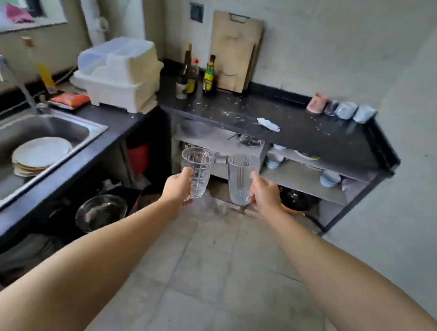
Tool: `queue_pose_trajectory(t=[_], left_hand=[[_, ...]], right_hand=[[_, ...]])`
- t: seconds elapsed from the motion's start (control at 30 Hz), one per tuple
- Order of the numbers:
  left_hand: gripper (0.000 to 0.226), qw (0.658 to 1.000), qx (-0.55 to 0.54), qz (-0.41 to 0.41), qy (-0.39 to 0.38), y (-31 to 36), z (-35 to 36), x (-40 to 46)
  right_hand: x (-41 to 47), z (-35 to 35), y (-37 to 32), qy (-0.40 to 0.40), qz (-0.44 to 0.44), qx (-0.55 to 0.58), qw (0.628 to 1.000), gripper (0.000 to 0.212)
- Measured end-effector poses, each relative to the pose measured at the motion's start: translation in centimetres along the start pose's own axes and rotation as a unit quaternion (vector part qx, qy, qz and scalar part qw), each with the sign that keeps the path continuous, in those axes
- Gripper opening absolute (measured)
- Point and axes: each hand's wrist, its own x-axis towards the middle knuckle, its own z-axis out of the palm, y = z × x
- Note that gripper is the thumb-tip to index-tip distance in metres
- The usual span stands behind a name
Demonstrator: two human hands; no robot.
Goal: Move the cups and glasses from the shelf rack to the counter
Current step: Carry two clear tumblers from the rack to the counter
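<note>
Glass tumbler (197, 173) gripped by left fingers (186, 173), ribbed glass (241, 179) by right fingers (256, 177)

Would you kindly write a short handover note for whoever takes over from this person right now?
Left hand: holding a clear checked glass, upright.
Right hand: holding a clear ribbed glass, upright.
Both are in the air in front of the shelf rack, below the counter edge.
Done: four cups stand in a row at the counter's back right.
Left: set both glasses on the counter; more crockery, apparently bowls and cups, remains on the shelves, details blurred.
</note>
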Motion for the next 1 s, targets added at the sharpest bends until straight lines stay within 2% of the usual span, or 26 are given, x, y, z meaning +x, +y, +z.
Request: queue_pose_trajectory(t=[0.27,0.47,0.6,0.8,1.0], left_hand=[[0.027,0.993,0.047,-0.008,-0.108,2.0,14.8,6.8],[0.028,0.979,0.101,-0.009,-0.177,3.4,22.3,13.7],[0.028,0.968,0.116,-0.012,-0.222,7.0,28.7,20.8],[0.027,0.960,0.119,-0.012,-0.254,11.9,36.3,27.6],[0.027,0.949,0.138,-0.036,-0.282,12.9,44.7,32.5]], right_hand=[[10.2,-9.8,-0.9,0.128,0.027,0.037,0.991,0.039],[17.7,-12.8,-1.7,0.175,0.039,0.051,0.982,0.037],[24.8,-14.6,-4.3,0.228,0.044,0.060,0.971,0.032],[32.4,-17.4,-7.3,0.285,0.041,0.068,0.955,0.031],[40.4,-21.5,-8.2,0.313,0.041,0.045,0.948,0.037]])
